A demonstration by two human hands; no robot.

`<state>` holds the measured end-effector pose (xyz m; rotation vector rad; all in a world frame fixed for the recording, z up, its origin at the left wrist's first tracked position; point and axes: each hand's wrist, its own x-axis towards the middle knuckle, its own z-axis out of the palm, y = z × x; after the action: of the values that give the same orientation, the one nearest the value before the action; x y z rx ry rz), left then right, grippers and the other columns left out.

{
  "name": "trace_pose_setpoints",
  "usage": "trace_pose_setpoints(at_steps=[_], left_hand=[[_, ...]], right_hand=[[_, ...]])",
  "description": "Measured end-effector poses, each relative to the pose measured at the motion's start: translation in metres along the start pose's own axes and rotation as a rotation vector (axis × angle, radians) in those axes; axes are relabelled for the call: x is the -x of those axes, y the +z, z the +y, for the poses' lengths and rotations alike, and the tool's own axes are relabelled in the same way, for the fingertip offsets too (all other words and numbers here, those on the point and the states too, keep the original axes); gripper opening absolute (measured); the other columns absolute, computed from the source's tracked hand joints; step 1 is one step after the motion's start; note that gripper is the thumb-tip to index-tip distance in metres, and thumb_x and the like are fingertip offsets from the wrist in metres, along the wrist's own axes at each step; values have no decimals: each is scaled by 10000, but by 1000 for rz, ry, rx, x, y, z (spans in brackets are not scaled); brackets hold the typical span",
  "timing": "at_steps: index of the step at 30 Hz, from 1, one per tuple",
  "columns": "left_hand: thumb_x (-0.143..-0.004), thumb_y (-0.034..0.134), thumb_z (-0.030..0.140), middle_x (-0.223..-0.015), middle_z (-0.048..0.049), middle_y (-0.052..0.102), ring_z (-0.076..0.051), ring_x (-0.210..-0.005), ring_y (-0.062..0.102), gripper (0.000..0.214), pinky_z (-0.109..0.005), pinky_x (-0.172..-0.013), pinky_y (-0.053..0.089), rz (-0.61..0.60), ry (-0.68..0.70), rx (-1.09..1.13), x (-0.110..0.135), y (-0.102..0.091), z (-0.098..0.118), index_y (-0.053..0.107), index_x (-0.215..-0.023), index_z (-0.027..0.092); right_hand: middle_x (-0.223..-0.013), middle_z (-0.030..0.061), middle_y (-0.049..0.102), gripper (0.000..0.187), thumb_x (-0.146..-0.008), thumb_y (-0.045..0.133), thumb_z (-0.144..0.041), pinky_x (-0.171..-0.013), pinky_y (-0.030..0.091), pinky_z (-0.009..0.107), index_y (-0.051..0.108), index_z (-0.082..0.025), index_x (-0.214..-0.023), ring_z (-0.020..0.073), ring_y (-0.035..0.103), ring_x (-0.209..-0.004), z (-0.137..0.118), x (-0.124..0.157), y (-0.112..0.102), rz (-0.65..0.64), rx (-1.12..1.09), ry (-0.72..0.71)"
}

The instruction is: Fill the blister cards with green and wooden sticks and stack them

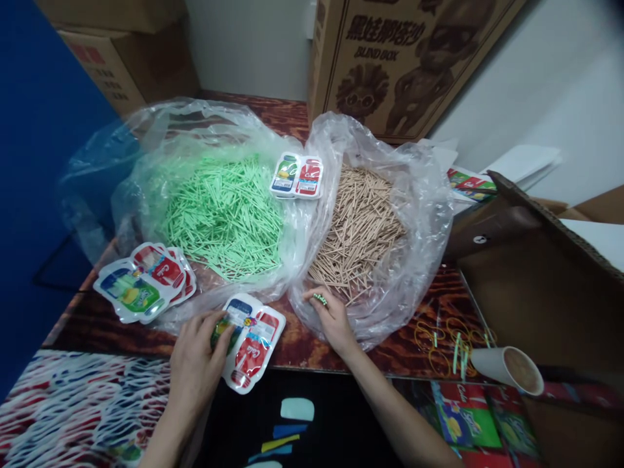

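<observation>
My left hand (197, 364) rests on a white twin-compartment snack pack (253, 341) with blue, green and red labels near the table's front edge, its fingers curled over the pack's left side. My right hand (331, 318) is pinched on a small bundle of green sticks (320, 299), at the front edge of a clear plastic bag of tan wooden sticks (358, 224). To the left lies a second clear bag filled with green sticks (224, 211). Another snack pack (296, 175) sits on top between the two bags.
A stack of similar snack packs (146, 283) lies at the left. Yellow rubber bands (443, 338) and a tipped paper cup (509, 369) are at the right, beside an open cardboard box (546, 279). A large printed carton (404, 58) stands behind.
</observation>
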<state>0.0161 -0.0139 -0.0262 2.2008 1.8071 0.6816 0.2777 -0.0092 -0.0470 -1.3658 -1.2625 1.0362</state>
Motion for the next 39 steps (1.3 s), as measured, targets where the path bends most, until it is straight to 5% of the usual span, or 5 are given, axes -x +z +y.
trace_pose_setpoints(at_steps=[7, 11, 19, 27, 39], left_hand=[[-853, 477, 504, -910, -89, 612, -280, -859, 567, 367, -399, -784, 433, -45, -22, -110, 4, -13, -3, 624, -1004, 203], [-797, 529, 548, -952, -110, 611, -302, -900, 576, 483, -411, -792, 448, -154, -41, -168, 1, -4, -1, 589, -1076, 157], [-734, 577, 535, -1049, -134, 601, -329, -1025, 561, 554, -438, -876, 444, -139, -230, -100, -9, 6, -4, 544, -1134, 153], [-739, 565, 508, -771, -12, 594, -224, -732, 593, 297, -328, -681, 453, 31, -474, 113, -12, 11, -5, 532, -765, 214], [-873, 481, 378, -716, -34, 627, -199, -674, 610, 256, -290, -641, 438, 49, -62, 121, -13, 9, -31, 614, -763, 189]], right_hand=[[-874, 32, 667, 160, -913, 495, -263, -841, 432, 312, 647, -223, -884, 199, 614, -899, 6, 1, 1, -3, 8, -26], [-861, 37, 666, 167, -915, 495, -266, -819, 442, 301, 646, -202, -881, 192, 617, -876, 5, 1, 1, 6, 27, -50], [-836, 30, 655, 164, -917, 486, -247, -792, 446, 285, 636, -198, -873, 179, 615, -845, 6, 1, 3, 13, 53, -71], [-844, 33, 649, 161, -914, 489, -246, -795, 444, 291, 635, -192, -870, 179, 610, -849, 4, 1, 3, 22, 59, -74], [-814, 30, 647, 164, -906, 502, -261, -776, 444, 290, 644, -199, -852, 179, 612, -815, 5, 0, 4, 31, 67, -63]])
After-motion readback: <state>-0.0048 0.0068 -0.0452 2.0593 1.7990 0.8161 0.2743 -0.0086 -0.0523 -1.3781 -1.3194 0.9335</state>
